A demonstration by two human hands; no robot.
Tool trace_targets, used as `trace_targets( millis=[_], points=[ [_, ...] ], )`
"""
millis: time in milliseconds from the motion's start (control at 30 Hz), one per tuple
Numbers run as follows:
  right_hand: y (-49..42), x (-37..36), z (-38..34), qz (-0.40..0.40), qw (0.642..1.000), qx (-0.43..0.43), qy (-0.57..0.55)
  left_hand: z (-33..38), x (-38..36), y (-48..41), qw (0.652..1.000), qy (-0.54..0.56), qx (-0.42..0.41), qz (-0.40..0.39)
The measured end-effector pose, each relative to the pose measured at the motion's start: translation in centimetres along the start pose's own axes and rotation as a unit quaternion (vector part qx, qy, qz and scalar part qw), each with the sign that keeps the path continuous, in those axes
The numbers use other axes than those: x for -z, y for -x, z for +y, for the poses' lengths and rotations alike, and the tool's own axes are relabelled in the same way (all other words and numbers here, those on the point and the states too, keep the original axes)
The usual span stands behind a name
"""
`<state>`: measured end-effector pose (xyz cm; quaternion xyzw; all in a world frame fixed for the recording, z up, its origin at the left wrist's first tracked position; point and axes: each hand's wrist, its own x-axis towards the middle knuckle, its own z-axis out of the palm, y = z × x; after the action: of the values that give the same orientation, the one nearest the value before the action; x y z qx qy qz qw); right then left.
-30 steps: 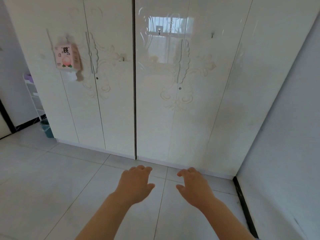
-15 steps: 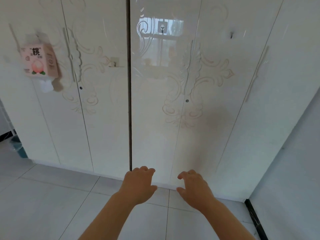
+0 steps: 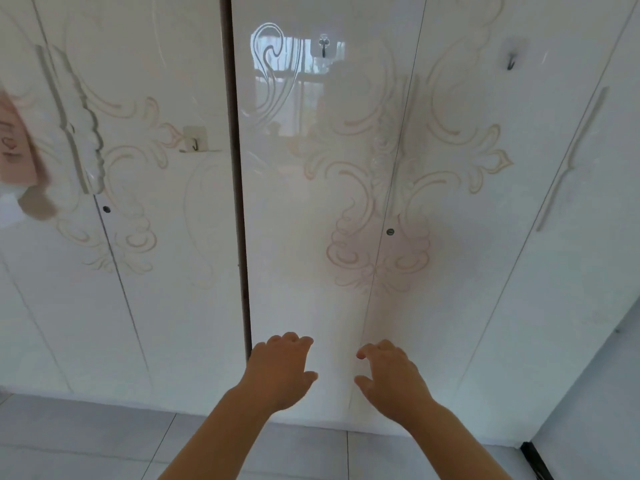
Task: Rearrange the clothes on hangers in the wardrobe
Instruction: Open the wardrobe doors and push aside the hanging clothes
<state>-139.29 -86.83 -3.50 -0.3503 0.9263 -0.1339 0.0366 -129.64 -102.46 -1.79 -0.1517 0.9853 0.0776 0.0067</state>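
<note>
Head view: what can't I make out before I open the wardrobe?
Clothes and hangers: head view, hidden behind the shut wardrobe doors.
Pink box: cut off by the left edge, print blurred.
Left hand, right hand: contact with the doors unclear.

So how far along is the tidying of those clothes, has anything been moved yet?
Nothing looks done yet. The wardrobe doors look shut, and no clothes or hangers show. In hand: the left hand and right hand reach toward the doors, both empty. Left to do: opening the doors and all the rearranging.
</note>
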Motion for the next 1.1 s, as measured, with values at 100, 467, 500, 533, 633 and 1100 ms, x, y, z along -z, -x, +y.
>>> trace_targets(
  millis=[100,467,500,533,633,1100],
  points=[
    [-5.5,0.7,1.1,0.008,1.0,-0.006,-0.003,-1.1,1.0,-5.4,1.0,-0.003,-0.003,0.002],
    [-21.1,6.2,4.0,0.103,0.995,-0.004,-0.012,-1.7,6.5,-22.5,0.991,-0.02,-0.073,0.114],
    [-22.3,6.8,4.2,0.118,0.993,0.001,-0.017,-1.7,7.1,-23.9,0.986,-0.016,-0.083,0.14],
    [-23.3,7.6,4.4,0.134,0.991,0.005,-0.023,-1.7,7.7,-25.4,0.981,-0.005,-0.095,0.167],
    [-26.5,10.0,5.0,0.19,0.981,0.01,-0.031,-1.4,9.7,-29.7,0.964,0.027,-0.135,0.228],
    [-35.8,19.5,7.4,0.521,0.851,-0.056,-0.041,1.6,17.6,-43.2,0.811,0.018,-0.368,0.455]
  ],
)
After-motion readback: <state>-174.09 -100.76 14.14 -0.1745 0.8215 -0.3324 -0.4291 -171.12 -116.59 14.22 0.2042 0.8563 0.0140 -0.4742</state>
